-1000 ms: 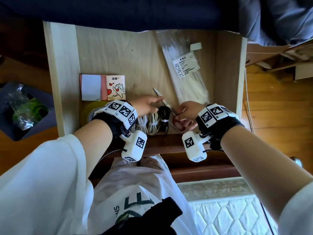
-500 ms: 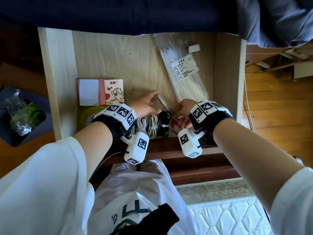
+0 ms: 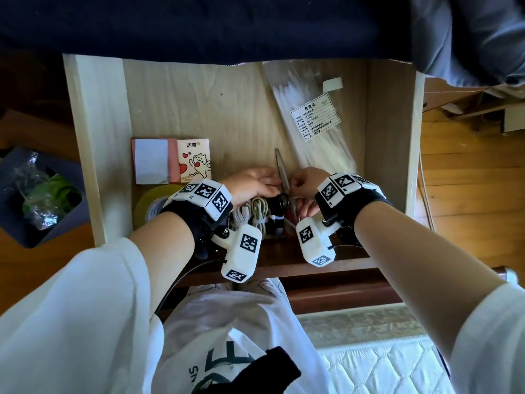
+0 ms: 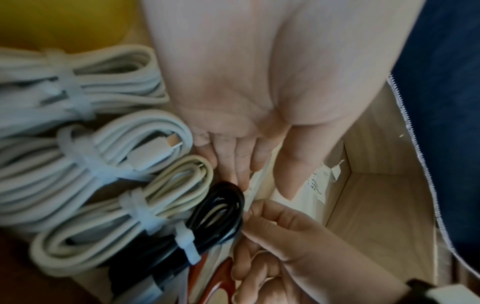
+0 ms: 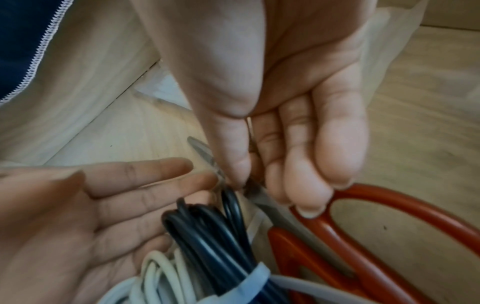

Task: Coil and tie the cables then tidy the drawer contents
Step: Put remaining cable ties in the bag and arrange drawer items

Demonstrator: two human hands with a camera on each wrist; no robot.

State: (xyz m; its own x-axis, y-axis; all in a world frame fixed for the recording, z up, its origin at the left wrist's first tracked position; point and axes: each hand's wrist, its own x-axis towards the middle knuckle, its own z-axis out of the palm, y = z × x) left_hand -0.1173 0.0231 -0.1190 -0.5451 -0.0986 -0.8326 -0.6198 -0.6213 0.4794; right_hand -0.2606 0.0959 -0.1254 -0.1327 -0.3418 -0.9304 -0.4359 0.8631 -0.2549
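Observation:
Several coiled, zip-tied cables lie side by side at the front of the wooden drawer (image 3: pixel 96 137): white coils (image 3: pixel 257 211) (image 4: pixel 103 164) and a black coil (image 3: pixel 277 206) (image 4: pixel 221 207) (image 5: pixel 207 232). Red-handled scissors (image 3: pixel 281 172) (image 5: pixel 389 197) (image 4: pixel 223 275) lie right of the black coil, blades pointing to the drawer's back. My right hand (image 3: pixel 305 183) (image 5: pixel 259 164) (image 4: pixel 272 236) pinches the scissors at the blades near the pivot. With its fingers straight, my left hand (image 3: pixel 252 183) (image 4: pixel 239 164) (image 5: pixel 145 185) touches the blade beside the black coil.
A bag of white zip ties (image 3: pixel 312 123) lies along the drawer's right side. A pink notepad and a tissue pack (image 3: pixel 170 160) sit at the left, with a yellow tape roll (image 3: pixel 153 197) under my left wrist. A bin (image 3: pixel 37 194) stands left of the drawer.
The scissors have swung from pointing diagonally left to nearly straight back. Both hands have drawn closer together around the blades.

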